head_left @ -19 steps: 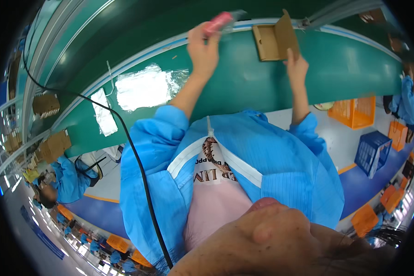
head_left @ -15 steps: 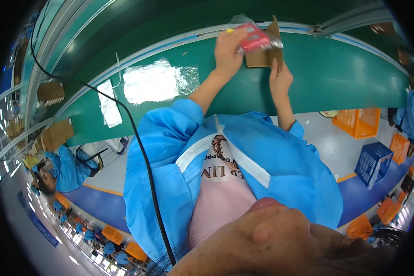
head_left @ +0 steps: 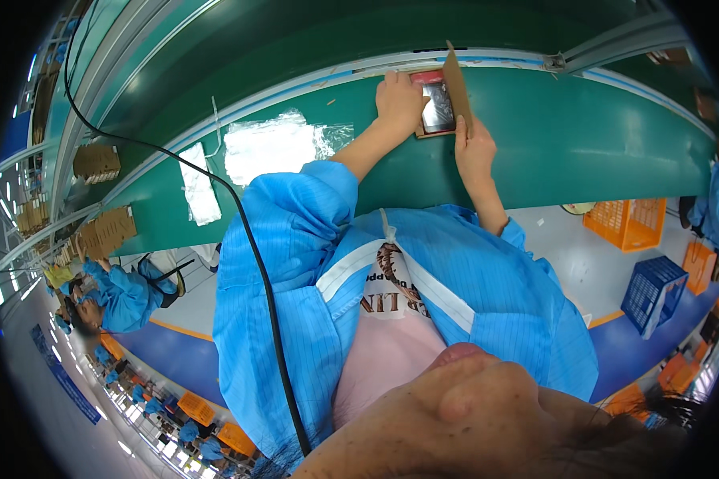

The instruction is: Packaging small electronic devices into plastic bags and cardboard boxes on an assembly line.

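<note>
Both hands are busy at the far side of the green worktable [head_left: 567,140], and the action centres on a small cardboard box [head_left: 436,135], its cardboard lid [head_left: 458,89] standing up along the right side; in the box's open bay lies a flat rectangular device [head_left: 438,114], its dark face shiny, a red part showing at the far end; the left hand [head_left: 399,104] comes in from the left, fingers curled over the box's left side, thumb reaching to the device; whether those fingers grip it or merely press, I cannot tell; over on the other side the right hand [head_left: 476,152] has the lid's near end pinched, thumb against the edge, steadying that raised panel; to the left on the table, well apart from the box, a glossy white sheet [head_left: 270,150] catches the light, crinkled clear film [head_left: 334,139] at its right edge; further left lies a narrow white strip [head_left: 200,188]; a black cable [head_left: 252,231] sweeps down across the view; beyond the table's near edge, on the right, an orange crate [head_left: 621,225] and a blue crate [head_left: 653,294] stand on the floor; at far left, a blue-clad co-worker [head_left: 129,299] bends beside some brown cartons [head_left: 108,231].
</note>
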A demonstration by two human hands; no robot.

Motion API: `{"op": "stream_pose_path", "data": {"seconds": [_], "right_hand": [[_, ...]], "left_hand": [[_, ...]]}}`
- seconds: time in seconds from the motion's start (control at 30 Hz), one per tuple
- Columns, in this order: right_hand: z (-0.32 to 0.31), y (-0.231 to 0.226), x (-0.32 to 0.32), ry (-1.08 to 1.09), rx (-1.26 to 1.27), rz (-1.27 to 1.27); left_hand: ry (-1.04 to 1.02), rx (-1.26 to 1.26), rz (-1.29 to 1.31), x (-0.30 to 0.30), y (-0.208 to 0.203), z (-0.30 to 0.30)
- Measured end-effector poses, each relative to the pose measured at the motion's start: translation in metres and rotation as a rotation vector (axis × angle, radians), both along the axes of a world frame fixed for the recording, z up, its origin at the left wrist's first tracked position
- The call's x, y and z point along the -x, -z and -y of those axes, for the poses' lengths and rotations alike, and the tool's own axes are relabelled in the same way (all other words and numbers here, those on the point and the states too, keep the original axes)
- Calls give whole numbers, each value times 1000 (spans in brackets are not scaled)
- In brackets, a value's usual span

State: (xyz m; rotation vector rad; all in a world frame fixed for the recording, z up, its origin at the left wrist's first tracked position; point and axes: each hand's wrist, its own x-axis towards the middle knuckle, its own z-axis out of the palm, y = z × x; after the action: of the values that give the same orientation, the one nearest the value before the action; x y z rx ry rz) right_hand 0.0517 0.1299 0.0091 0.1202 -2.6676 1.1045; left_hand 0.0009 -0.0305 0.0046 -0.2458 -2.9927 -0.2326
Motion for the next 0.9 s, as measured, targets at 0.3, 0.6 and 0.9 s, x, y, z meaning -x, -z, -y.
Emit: {"op": "stream_pose_path", "data": {"seconds": [0.3, 0.6, 0.9], "right_hand": [[-4, 7, 3, -48, -40, -123], [-121, -2, 35, 127, 259, 82], [-268, 2, 58, 301, 345, 186]], "left_hand": [[150, -102, -101, 5, 24, -2], [20, -465, -189, -67, 37, 34], [37, -361, -159, -88, 46, 29]]}}
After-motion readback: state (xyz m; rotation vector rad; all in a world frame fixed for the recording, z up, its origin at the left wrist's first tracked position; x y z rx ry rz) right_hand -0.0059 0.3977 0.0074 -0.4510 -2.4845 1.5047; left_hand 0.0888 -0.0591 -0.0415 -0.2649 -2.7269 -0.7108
